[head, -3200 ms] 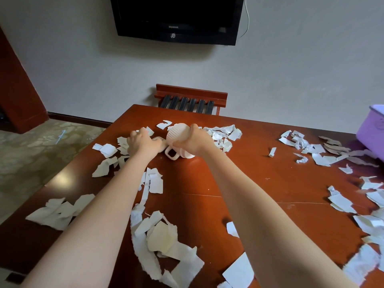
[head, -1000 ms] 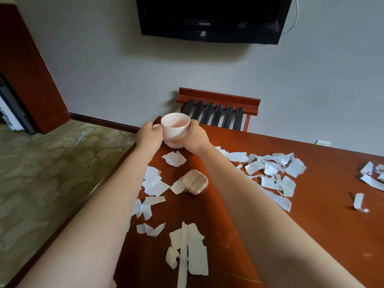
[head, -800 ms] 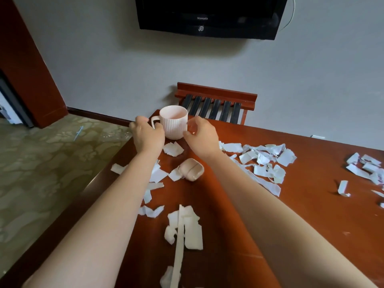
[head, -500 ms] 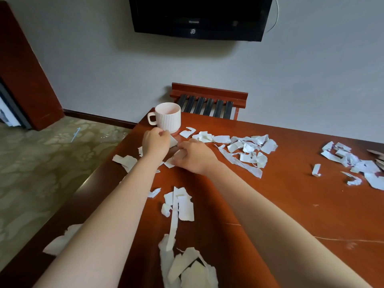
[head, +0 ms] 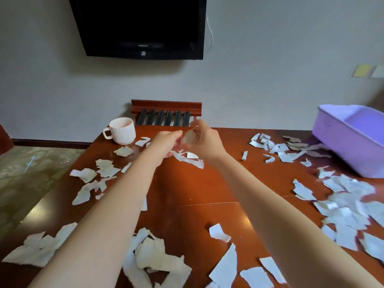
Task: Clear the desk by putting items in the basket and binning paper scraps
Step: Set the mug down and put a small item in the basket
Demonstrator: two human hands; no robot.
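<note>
Torn paper scraps [head: 160, 260] litter the near edge of a red-brown desk [head: 187, 183]. Above its middle, both bare arms reach forward. The right hand [head: 205, 142] curls its fingers round a small beige case [head: 189, 138], held clear of the wood. The left hand [head: 165, 142] meets the case at its fingertips; whether they grip is lost in blur, as is the case's long axis. Farther left, a ribbed mug [head: 122, 130] stands upright, handle pointing left, its contents unseen. At far right sits a purple basket [head: 340, 142], only its own walls showing inside.
</note>
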